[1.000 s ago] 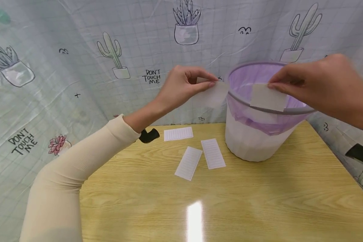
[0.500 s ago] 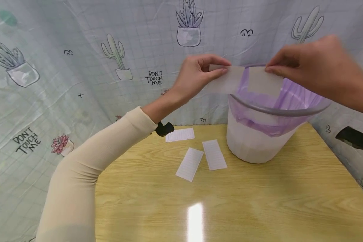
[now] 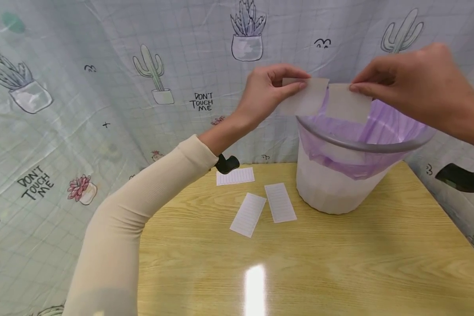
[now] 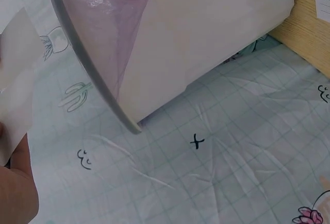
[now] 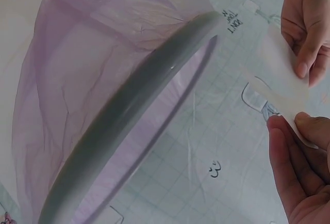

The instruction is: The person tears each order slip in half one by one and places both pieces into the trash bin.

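My left hand (image 3: pixel 264 94) pinches a small off-white piece of paper (image 3: pixel 305 101) between thumb and fingers. Another such piece of paper (image 3: pixel 347 107) hangs from the thumb and fingertips of my right hand (image 3: pixel 414 85). The two pieces are side by side, their inner edges nearly meeting at the top, with a narrow gap widening below. Both are raised by the near left rim of a white bin (image 3: pixel 328 188) with a purple liner (image 3: pixel 351 166) folded over its edge. In the right wrist view, both hands grip the paper (image 5: pixel 283 59) beyond the grey bin rim (image 5: pixel 129 95).
Three lined slips of paper lie on the wooden table (image 3: pixel 205 254): one slip (image 3: pixel 235 176) at the back, one slip (image 3: pixel 248 215) in front, another slip (image 3: pixel 280 202) beside the bin. A patterned curtain (image 3: pixel 174 52) hangs behind. Black camera mounts sit at both wrists.
Both hands have risen, and the left one has moved right, bringing its piece of paper close to the other piece. The slips and bin stay in place.
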The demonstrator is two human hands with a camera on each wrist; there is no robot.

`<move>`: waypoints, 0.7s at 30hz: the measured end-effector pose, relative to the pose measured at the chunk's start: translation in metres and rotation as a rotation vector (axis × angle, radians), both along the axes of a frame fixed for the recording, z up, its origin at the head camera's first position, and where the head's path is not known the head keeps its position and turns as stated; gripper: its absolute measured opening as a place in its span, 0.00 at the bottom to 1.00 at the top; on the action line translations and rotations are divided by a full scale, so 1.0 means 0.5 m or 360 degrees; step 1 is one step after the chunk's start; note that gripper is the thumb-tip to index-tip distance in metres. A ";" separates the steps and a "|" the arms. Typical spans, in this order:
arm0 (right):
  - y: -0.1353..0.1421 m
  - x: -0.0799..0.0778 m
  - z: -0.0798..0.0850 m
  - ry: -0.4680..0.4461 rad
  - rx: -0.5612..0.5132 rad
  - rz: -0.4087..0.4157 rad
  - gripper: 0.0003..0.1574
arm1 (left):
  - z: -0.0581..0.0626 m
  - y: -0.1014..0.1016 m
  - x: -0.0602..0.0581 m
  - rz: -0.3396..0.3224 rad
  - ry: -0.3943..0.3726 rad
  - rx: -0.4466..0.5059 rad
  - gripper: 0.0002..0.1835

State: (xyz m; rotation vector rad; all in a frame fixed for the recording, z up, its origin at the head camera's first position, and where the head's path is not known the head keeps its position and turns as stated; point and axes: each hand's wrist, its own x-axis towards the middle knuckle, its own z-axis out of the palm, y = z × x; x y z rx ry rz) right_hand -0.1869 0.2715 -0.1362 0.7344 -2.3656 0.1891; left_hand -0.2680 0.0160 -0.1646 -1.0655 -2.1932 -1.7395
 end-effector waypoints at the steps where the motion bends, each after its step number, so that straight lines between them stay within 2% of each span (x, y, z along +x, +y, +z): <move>1: 0.000 0.001 0.000 0.0006 0.0002 -0.0001 0.05 | -0.001 0.002 -0.001 0.0004 -0.0010 0.0005 0.09; 21: 0.008 -0.019 -0.010 -0.0017 -0.0073 -0.0053 0.07 | -0.002 0.035 -0.031 0.0060 -0.0057 -0.0012 0.09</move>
